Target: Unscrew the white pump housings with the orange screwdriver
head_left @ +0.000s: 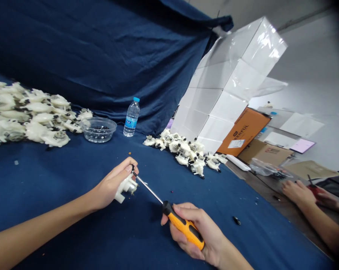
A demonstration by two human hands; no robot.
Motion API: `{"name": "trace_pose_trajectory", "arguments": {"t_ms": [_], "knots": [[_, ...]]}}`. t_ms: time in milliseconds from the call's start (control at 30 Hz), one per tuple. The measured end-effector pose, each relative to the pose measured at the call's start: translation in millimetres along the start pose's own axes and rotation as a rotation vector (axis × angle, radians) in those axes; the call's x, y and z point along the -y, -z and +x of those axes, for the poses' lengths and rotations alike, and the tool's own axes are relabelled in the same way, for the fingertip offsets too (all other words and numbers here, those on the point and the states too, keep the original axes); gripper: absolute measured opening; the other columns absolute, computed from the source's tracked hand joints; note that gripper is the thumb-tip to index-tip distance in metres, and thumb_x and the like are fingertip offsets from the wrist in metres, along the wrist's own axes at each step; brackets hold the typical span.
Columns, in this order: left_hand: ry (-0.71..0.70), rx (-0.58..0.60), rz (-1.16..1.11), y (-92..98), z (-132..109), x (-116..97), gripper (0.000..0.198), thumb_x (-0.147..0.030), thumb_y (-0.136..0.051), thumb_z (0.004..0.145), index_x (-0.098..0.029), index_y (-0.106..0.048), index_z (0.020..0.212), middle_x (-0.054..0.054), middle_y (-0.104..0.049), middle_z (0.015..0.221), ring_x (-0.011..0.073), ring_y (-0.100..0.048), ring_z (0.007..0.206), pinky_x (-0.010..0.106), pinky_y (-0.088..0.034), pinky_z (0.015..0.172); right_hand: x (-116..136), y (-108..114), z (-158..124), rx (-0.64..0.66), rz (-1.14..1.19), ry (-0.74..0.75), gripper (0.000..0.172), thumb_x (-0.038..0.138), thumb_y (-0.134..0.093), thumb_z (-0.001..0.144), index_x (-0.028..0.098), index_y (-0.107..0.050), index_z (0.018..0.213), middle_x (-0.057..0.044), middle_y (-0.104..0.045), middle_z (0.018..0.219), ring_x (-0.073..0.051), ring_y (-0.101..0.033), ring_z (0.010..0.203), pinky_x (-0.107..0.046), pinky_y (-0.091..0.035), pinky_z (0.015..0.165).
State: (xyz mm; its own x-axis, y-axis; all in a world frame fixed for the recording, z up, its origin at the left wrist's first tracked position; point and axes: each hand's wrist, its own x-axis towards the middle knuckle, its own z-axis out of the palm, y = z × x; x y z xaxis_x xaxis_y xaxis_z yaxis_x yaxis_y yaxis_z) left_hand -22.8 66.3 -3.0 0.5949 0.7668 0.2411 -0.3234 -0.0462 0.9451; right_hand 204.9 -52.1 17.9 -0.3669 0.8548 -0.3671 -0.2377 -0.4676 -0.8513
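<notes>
My left hand (113,183) is closed around a cream plastic part (126,188) with a small black piece at its top, held a little above the blue cloth (82,228). In my right hand (197,232) is a screwdriver (186,228) with an orange and black handle, my fingers wrapped round it. Its metal shaft slants up to the left, and the tip meets the black piece by my left fingertips. Whether a screw sits under the tip cannot be made out.
Heaps of similar cream parts lie at the left (34,116) and centre right (186,148). Behind stand a clear plastic tub (98,130) of small dark pieces, a water bottle (131,118) and stacked white boxes (214,97). Another person's hands (301,193) work at the far right.
</notes>
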Motion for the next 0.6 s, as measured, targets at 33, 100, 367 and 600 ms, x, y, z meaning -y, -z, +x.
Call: {"name": "trace_pose_trajectory", "arguments": {"t_ms": [33, 100, 367, 600], "knots": [[0.006, -0.003, -0.008, 0.6, 0, 1, 0.023, -0.042, -0.04, 0.095, -0.022, -0.049, 0.09, -0.001, -0.045, 0.078, 0.0113, -0.045, 0.062, 0.025, -0.041, 0.058, 0, -2, 0, -0.039, -0.05, 0.03, 0.037, 0.04, -0.052, 0.09, 0.007, -0.068, 0.088, 0.003, -0.051, 0.045, -0.004, -0.036, 0.023, -0.013, -0.025, 0.022], [0.02, -0.005, -0.031, 1.9, 1, 4, 0.022, -0.042, -0.041, 0.095, -0.022, -0.049, 0.09, 0.0, -0.046, 0.08, 0.0117, -0.045, 0.063, 0.025, -0.042, 0.058, 0, -5, -1, -0.111, -0.142, 0.085, 0.035, 0.04, -0.057, 0.088, 0.007, -0.069, 0.091, 0.003, -0.053, 0.046, -0.004, -0.039, 0.024, -0.012, -0.024, 0.023], [0.007, 0.023, -0.039, 2.7, 1, 7, 0.022, -0.043, -0.041, 0.095, -0.022, -0.048, 0.091, -0.001, -0.044, 0.079, 0.0115, -0.044, 0.064, 0.025, -0.041, 0.058, 2, 5, -2, 0.011, -0.037, -0.017, 0.039, 0.041, -0.054, 0.089, 0.006, -0.069, 0.096, 0.002, -0.053, 0.047, -0.005, -0.04, 0.024, -0.013, -0.027, 0.022], [-0.06, 0.021, 0.138, -1.8, -6, -7, 0.025, -0.043, -0.037, 0.096, -0.021, -0.048, 0.091, -0.001, -0.043, 0.081, 0.0119, -0.043, 0.065, 0.026, -0.042, 0.061, -2, 11, 0, 0.165, 0.145, -0.086, 0.045, 0.042, -0.045, 0.091, 0.003, -0.068, 0.094, -0.001, -0.055, 0.051, -0.006, -0.041, 0.026, -0.015, -0.028, 0.022]]}}
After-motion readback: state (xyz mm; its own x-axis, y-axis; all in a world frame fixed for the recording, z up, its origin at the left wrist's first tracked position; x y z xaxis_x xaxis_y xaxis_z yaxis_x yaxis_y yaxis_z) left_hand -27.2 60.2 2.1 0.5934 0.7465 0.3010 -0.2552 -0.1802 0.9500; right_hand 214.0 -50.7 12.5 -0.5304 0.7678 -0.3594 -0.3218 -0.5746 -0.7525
